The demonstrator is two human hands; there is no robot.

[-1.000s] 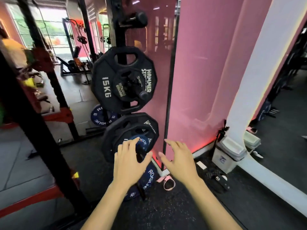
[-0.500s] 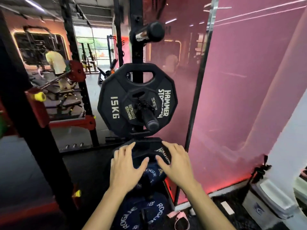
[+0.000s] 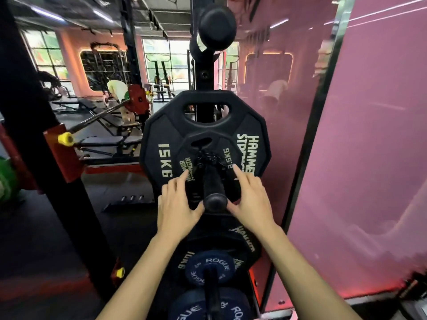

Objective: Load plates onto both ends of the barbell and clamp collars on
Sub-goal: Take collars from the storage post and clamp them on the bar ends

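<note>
A small black 2.5 kg plate (image 3: 217,148) hangs on a storage peg (image 3: 213,188) in front of a black 15 kg plate (image 3: 166,135). My left hand (image 3: 176,204) lies on the small plate's lower left edge, fingers spread. My right hand (image 3: 250,199) lies on its lower right edge, fingers spread. Neither hand has closed around the plate. A spring collar (image 3: 209,158) sits on the peg against the small plate. Lower pegs hold a blue Rogue plate (image 3: 209,264) and another blue one (image 3: 196,308).
The black rack upright (image 3: 203,72) carries an upper peg with a round cap (image 3: 217,21). A pink mirrored panel (image 3: 369,146) stands on the right. On the left are a black post (image 3: 34,135) with a red bracket (image 3: 62,153), a loaded barbell (image 3: 97,116) and benches.
Both hands rose from the lower plates to the small plate on the middle peg. My view moved closer and tilted upward.
</note>
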